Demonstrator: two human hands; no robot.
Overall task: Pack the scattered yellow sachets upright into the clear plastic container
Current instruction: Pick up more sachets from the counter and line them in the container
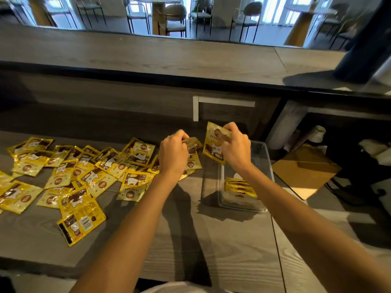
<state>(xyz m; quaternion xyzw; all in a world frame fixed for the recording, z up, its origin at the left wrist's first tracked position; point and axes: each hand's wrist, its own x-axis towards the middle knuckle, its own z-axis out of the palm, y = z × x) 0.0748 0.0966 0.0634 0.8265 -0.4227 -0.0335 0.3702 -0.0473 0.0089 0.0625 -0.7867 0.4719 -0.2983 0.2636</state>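
Head view, single frame. Right grip (234, 148) holds one yellow sachet (213, 145) by its upper right part, fingers and thumb curled round it. This held sachet hangs roughly upright, printed face toward the camera, above the far left corner of the clear plastic container (262, 154). Left grip (172, 154) is closed in a pinch on the top edge of a second sachet (192, 142) at the right end of the scattered pile; that edge is raised, but blur hides whether the rest has left the worktop (211, 240). The container stands on the worktop, right of the pile and under the right forearm. Inside it, at the near end, a short row of packed sachets (240, 186) stands on edge, leaning slightly; count not readable. The loose sachets (84, 172) lie flat and overlapping across the left half of the worktop, most face up and one near the front showing its barcode side. A brown board (304, 170) lies right of the container, apart from it.
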